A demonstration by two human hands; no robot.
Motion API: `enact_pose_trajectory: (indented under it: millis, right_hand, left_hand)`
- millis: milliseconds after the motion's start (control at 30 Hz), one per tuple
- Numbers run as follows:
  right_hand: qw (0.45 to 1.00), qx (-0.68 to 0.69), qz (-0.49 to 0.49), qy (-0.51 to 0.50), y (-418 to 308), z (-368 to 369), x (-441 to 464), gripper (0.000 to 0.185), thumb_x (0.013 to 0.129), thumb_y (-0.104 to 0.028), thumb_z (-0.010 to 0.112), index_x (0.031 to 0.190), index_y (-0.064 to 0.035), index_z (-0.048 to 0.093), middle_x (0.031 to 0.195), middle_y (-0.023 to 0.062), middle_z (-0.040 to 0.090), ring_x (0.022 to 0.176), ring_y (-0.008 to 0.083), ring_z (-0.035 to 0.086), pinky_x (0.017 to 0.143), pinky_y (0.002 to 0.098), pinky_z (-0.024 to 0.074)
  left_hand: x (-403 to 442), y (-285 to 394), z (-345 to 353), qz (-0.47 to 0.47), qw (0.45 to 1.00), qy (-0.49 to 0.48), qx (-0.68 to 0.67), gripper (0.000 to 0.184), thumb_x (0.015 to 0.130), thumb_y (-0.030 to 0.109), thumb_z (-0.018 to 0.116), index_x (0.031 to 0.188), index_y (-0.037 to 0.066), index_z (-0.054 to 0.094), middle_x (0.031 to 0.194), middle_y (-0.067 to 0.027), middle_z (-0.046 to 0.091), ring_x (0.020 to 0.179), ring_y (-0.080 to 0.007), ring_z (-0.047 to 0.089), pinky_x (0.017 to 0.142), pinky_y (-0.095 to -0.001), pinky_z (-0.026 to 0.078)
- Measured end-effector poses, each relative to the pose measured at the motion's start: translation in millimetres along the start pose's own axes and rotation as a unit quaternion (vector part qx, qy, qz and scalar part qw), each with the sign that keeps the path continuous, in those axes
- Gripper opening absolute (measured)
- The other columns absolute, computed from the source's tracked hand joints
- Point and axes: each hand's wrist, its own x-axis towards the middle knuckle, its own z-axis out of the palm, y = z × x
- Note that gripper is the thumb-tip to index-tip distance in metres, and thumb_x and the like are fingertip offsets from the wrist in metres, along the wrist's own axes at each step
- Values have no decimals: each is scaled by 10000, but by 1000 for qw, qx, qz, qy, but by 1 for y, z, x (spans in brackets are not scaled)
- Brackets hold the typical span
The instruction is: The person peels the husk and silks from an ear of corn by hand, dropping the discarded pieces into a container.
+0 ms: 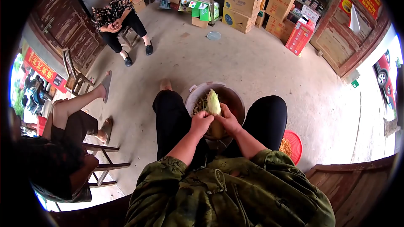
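Between my knees, both hands are closed around a pale yellow-green, tapering ear [213, 102] that looks like corn in its husk, its tip pointing up and away from me. My left hand [201, 122] grips its lower left side, with the thumb near the middle. From the right, my right hand [227, 120] wraps it, fingers partly hidden behind it. Both hands are over a round tub [232, 89] on the floor, which holds thin greenish-brown strips [199, 106]. The ear's lower end is hard to make out.
A red basket [297, 146] of yellow-orange bits stands by my right knee. One person [112, 12] sits at the far left, another [59, 159] close on my left. Cartons [242, 8] and shelves line the back; a wooden chair [75, 75] stands left.
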Motion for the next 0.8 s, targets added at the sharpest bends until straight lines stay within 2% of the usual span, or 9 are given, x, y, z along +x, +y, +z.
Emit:
enact_pose_trajectory:
  millis: [267, 333, 467, 533, 567, 633, 700, 767, 800]
  right_hand:
    - [998, -57, -12, 4, 7, -3, 1, 565, 891, -183, 614, 1359, -39, 333, 1254, 73, 477, 1150, 154, 450, 988, 293, 364]
    - [1000, -2, 12, 20, 8, -3, 1, 574, 881, -192, 628, 1355, -38, 343, 1248, 85, 482, 1150, 161, 450, 988, 300, 364]
    - [998, -49, 7, 49, 19, -8, 5, 568, 876, -189, 628, 1351, -39, 354, 1215, 94, 507, 1111, 174, 483, 953, 313, 401]
    - [992, -64, 54, 93, 25, -13, 8, 574, 871, -271, 627, 1341, -52, 382, 1166, 107, 554, 1059, 183, 522, 899, 316, 436]
    - [992, -63, 53, 94, 27, -16, 9, 574, 871, -271, 627, 1341, -52, 382, 1166, 107, 554, 1059, 183, 522, 899, 316, 436]
    - [987, 41, 82, 133, 23, -21, 11, 544, 875, -259, 613, 1337, -68, 397, 1152, 106, 567, 1030, 187, 538, 863, 323, 454]
    - [981, 80, 100, 142, 21, -24, 11, 537, 878, -242, 612, 1337, -66, 394, 1138, 97, 567, 997, 188, 543, 836, 326, 458]
    - [969, 171, 63, 168, 21, -25, 13, 506, 888, -245, 602, 1322, -71, 408, 1104, 86, 570, 966, 188, 543, 818, 339, 459]
    - [966, 171, 57, 188, 24, -31, 15, 478, 898, -253, 590, 1305, -73, 418, 1071, 80, 571, 942, 192, 543, 799, 346, 461]
  left_hand:
    - [-1, -1, 1, 14, 1000, 2, 10, 105, 799, 136, 613, 763, 43, 578, 659, 29, 522, 601, -55, 453, 545, -235, 377]
    - [2, -7, 1, 5, 999, 3, -48, 107, 802, 134, 611, 759, 45, 569, 661, 30, 513, 590, -54, 441, 540, -238, 372]
    - [4, -12, -3, 24, 1000, 5, -2, 102, 817, 132, 596, 759, 55, 564, 682, 13, 543, 571, -70, 473, 532, -245, 387]
    - [2, -7, -5, -36, 992, -38, -114, 103, 833, 140, 580, 765, 71, 547, 705, -15, 576, 555, -104, 516, 516, -259, 407]
    - [2, -4, -7, -35, 992, -40, -112, 103, 833, 140, 580, 765, 71, 547, 705, -15, 576, 555, -104, 516, 516, -259, 407]
    - [3, 3, -12, -97, 971, -45, -212, 110, 854, 141, 542, 777, 66, 518, 690, -50, 587, 536, -132, 535, 511, -261, 439]
    - [6, 0, -17, -97, 969, -52, -220, 125, 849, 155, 549, 776, 63, 507, 696, -47, 578, 510, -138, 516, 484, -266, 423]
    - [7, -2, -21, -99, 976, -43, -188, 99, 844, 158, 534, 785, 84, 505, 688, -43, 564, 521, -138, 514, 485, -267, 411]
    - [5, 3, -20, -108, 974, -21, -200, 108, 825, 148, 539, 748, 77, 515, 632, -37, 531, 490, -131, 490, 468, -260, 391]
